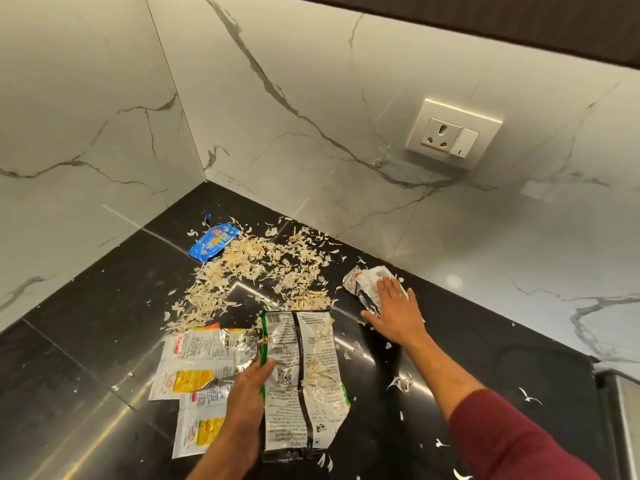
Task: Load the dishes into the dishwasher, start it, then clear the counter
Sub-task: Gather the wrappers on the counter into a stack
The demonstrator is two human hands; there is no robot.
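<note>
Black polished stone forms the table [86, 327], which meets white veined marble walls [277, 98] in a corner at the upper middle of the frame. A heap of pale dry peel scraps [256, 268] spreads across the centre, with stray flakes flung toward the lower right.

At lower centre the left hand [247, 393] pinches the edge of a flattened green-edged foil snack packet [301, 375], thumb on top and fingers curled beneath. The packet lies printed side up with its mouth against the heap and a few scraps already on it, so it seems to be held as a makeshift dustpan.

Right of centre, the right hand [394, 313] lies flat with fingers straight and slightly spread, palm down on the table and fingertips over a crumpled silver foil wrapper [363, 285]. Judging from that flat pose, it is placed to sweep wrapper and flakes leftward onto the packet.

Two torn white and yellow sachets [194, 379] lie just beside the left hand at lower left, and a small blue wrapper [213, 242] sits at the far edge of the heap. A white wall socket with a switch [450, 133] is at upper right. No dishes or dishwasher are in view; this looks like the counter-clearing part.
</note>
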